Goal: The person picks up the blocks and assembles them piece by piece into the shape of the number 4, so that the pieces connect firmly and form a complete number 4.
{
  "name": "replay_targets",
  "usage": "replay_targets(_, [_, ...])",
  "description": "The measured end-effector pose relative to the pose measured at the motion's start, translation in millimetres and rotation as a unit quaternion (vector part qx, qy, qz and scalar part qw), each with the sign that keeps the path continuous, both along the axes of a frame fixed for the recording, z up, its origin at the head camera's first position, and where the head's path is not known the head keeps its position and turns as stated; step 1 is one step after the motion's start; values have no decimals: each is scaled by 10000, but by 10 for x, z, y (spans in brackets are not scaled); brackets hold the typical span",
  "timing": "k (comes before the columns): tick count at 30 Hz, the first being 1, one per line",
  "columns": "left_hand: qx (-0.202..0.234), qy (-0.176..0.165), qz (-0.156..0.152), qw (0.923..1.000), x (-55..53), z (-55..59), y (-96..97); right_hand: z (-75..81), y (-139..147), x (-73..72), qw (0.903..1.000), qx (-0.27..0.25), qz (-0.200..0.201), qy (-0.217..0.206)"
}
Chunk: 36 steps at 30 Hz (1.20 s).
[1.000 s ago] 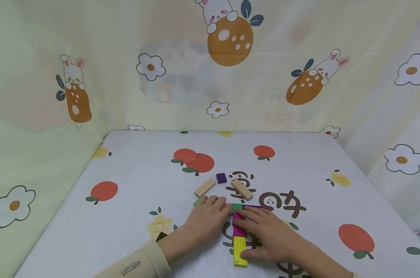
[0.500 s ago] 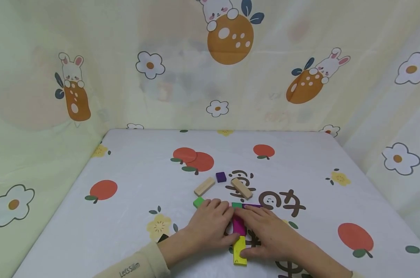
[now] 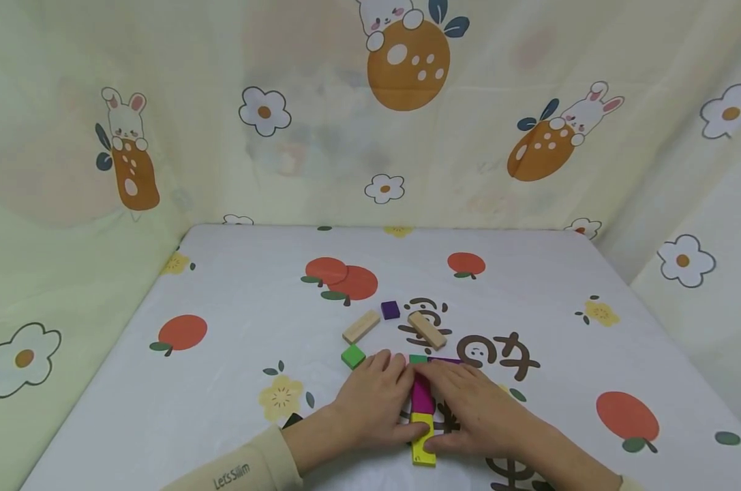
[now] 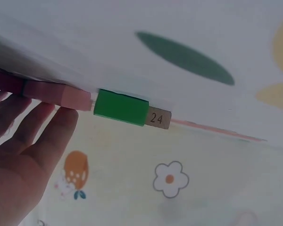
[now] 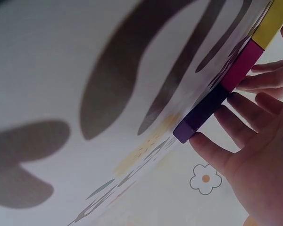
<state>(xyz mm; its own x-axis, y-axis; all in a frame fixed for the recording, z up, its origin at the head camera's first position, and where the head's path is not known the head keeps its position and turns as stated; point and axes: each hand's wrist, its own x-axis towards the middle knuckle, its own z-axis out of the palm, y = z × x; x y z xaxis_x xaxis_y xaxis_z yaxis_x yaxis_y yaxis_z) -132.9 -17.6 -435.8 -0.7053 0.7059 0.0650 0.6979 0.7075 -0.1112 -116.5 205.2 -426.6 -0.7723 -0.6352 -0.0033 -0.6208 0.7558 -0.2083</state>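
Fingers unclenched and ungripping, left hand touches pink block, right hand purple block, well short of the desk's far edge.

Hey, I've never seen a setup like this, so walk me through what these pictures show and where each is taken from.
There's no machine: a person works with two bare hands, the left hand and the right hand. The wide view comes from a camera worn on the head, looking forward and down; the two close-ups come from cameras on the wrists.

On the printed white cloth lie small blocks, including two plain wooden blocks, a purple cube, a green block and a magenta block.

Neither hand seems to be lifting anything. The left appears to touch a pink block, the right a dark purple block, and both thumbs are at the yellow block.
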Motion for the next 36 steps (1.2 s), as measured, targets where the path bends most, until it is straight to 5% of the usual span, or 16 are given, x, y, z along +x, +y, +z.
replay_targets(5, [-75,-109,60,9999,-1,19,8,-16,5,-13,9994,-2,134,322])
replay_targets(19, [-117,-62,23,9999,0,9,-16,-6,-11,-25,9996,66,97,257])
replay_targets(26, [-28,-130,12,9999,-1,1,-22,55,-16,-98,9997,-99,-211,65])
replay_targets(36, [-37,-310,-17,9995,-3,9,0,177,4,-237,9984,-301,-365,324])
